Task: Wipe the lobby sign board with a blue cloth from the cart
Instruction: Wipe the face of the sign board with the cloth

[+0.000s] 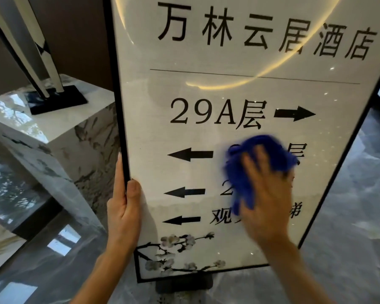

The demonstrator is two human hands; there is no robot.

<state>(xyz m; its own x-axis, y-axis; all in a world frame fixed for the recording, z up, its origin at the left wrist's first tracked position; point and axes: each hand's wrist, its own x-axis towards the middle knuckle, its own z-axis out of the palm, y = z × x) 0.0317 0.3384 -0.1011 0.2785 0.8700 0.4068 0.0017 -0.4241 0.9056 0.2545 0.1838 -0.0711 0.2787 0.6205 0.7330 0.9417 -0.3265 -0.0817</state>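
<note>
The lobby sign board (206,88) fills the middle of the head view: a tall white glossy panel in a thin black frame, with black characters, arrows and a flower branch at the bottom. My left hand (124,207) grips its left frame edge, thumb on the front. My right hand (266,198) lies flat on the lower right of the panel and presses a crumpled blue cloth (250,170) against it, covering some text. The hand and cloth are motion-blurred.
A white marble plinth (59,137) stands close to the left of the board, carrying a black-and-white sculpture on a black base (55,99). Glossy grey marble floor (349,216) lies to the right and below. The sign's dark foot (184,284) rests on the floor.
</note>
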